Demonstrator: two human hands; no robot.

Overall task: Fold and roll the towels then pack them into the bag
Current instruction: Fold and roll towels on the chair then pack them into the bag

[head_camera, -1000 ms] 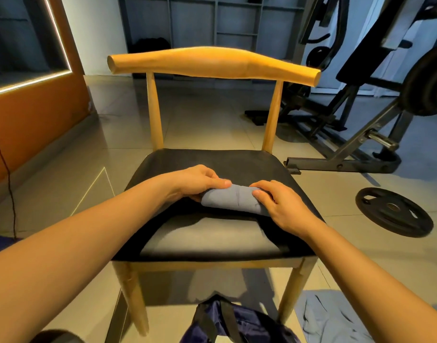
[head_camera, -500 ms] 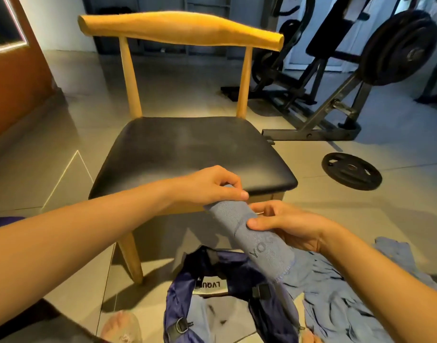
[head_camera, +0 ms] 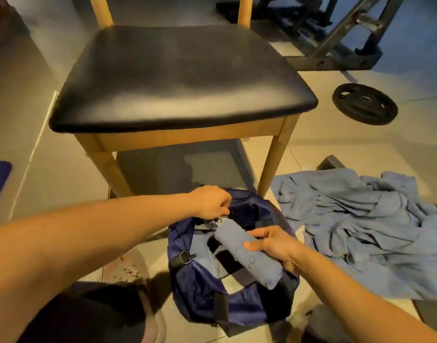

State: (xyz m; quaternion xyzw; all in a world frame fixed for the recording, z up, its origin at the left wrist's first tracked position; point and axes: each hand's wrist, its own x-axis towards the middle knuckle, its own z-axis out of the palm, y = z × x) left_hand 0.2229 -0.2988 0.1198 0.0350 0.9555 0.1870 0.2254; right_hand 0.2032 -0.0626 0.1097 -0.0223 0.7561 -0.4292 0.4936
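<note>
My right hand [head_camera: 274, 246] curled round rolled grey-blue cloth towel [head_camera: 247, 253] to stop unrolling, roll over mouth of navy fabric bag [head_camera: 200, 280]; my left hand [head_camera: 210, 203] pinches bag rim, holding mouth open for entry

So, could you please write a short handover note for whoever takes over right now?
Left hand: grips the far rim of the navy fabric bag.
Right hand: holds the rolled grey-blue towel over the bag's opening.
Done: this towel is rolled.
Left: drop it in, then fold, roll and pack the heap of loose grey-blue towels on the floor, right of the bag.
</note>
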